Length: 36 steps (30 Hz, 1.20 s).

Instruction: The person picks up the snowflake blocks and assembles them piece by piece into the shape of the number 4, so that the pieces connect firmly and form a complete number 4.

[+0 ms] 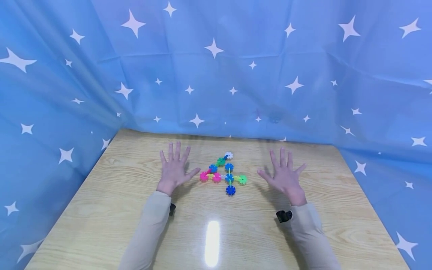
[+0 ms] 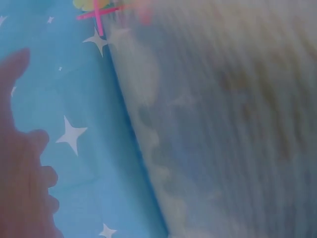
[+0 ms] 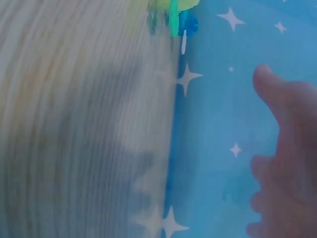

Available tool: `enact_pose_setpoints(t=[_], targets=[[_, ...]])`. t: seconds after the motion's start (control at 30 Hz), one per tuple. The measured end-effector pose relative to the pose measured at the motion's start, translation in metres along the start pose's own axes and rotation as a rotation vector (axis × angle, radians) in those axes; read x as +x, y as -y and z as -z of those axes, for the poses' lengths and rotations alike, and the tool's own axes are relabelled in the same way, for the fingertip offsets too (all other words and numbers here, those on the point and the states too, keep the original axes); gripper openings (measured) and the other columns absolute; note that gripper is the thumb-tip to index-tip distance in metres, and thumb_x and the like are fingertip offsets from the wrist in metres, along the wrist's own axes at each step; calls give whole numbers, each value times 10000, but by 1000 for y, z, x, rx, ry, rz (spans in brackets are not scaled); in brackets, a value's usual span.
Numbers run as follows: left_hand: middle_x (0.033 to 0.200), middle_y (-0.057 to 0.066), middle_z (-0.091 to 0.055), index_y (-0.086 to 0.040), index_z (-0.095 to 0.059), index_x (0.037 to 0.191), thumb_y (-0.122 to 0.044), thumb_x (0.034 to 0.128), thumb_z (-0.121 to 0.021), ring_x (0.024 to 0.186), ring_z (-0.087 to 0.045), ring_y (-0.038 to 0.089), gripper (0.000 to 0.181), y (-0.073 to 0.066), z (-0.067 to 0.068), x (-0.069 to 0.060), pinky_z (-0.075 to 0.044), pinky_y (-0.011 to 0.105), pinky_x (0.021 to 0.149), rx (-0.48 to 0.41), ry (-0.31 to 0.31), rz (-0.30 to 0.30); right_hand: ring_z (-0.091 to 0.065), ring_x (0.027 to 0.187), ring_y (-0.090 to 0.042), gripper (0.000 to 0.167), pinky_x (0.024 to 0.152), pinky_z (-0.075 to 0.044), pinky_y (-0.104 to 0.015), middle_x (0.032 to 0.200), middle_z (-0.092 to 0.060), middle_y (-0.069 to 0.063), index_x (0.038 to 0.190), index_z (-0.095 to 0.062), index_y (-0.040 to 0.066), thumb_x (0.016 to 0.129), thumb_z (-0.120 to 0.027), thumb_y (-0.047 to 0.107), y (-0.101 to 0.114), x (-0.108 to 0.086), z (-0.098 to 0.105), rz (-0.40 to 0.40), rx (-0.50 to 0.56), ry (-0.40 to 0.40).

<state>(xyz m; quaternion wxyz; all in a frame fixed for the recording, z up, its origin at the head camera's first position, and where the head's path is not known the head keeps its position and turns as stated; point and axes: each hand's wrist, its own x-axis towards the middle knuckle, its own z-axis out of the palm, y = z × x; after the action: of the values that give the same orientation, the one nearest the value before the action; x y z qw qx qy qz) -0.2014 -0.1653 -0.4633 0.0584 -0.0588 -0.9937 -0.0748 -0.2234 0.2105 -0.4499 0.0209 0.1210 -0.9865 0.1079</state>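
Note:
Between the two hands, a structure of joined plastic snowflake discs (image 1: 216, 177) lies on the table, in pink, blue, green, yellow and white. Its shape is like a figure 4, with a white disc (image 1: 229, 155) at the far tip. To its left, my left hand (image 1: 173, 170) is spread with straight fingers, the thumb close to a pink disc (image 1: 204, 176) but apart from it. My right hand (image 1: 285, 174) is likewise spread, to the right of the light green disc (image 1: 242, 179). Neither hand holds anything. Both wrist views show part of the structure at the top edge.
The wooden table (image 1: 101, 210) has a bright light reflection in front. A blue curtain (image 1: 216, 82) with white stars hangs behind it and along both sides. Black wrist cameras, such as the right one (image 1: 284, 216), sit at the cuffs.

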Motion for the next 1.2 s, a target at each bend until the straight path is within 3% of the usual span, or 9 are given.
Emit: enact_pose_setpoints(t=[0.17,0.47,0.67,0.87,1.03,1.2], targets=[[1547,160,60,-194,-146,1509,-720,839,-391,1399,99,400,886,-2,2,-1,113,653,1061,9,5,-10,213,1359,-388,875,867,223,-773,1528,164,-178,1514,-24,183,882,-364,683,1,-3,-2,-6,16,8],[1537,181,58,-164,-151,1508,-658,876,-402,1394,99,411,840,0,2,-5,110,668,1053,-67,-15,-14,186,1360,-411,884,870,200,-785,1530,149,-179,1512,1,183,882,-364,685,0,-5,-4,12,11,35],[1540,183,60,-154,-161,1507,-645,889,-391,1385,156,379,823,-20,0,14,137,656,1050,-113,9,-111,179,1366,-404,882,887,170,-795,1533,118,-191,1513,-55,137,888,-392,660,-7,-36,2,-69,25,33],[1535,167,82,-182,-110,1512,-670,889,-356,1384,171,366,829,-49,-8,27,157,640,1052,-140,58,-231,194,1366,-393,886,888,156,-801,1533,141,-180,1513,-43,142,887,-394,662,-19,-76,2,-188,22,26],[1537,177,55,-175,-121,1510,-657,892,-370,1398,81,406,822,-52,-10,26,120,657,1059,-155,49,-236,157,1372,-412,882,882,159,-803,1535,116,-191,1510,-90,115,888,-394,661,-23,-79,0,-191,21,23],[1535,196,-4,-132,-129,1508,-619,904,-399,1397,59,406,822,-49,-8,24,124,650,1061,-245,46,-249,155,1372,-416,871,884,179,-791,1537,91,-202,1506,-123,99,892,-406,649,-21,-76,-2,-165,52,25]])
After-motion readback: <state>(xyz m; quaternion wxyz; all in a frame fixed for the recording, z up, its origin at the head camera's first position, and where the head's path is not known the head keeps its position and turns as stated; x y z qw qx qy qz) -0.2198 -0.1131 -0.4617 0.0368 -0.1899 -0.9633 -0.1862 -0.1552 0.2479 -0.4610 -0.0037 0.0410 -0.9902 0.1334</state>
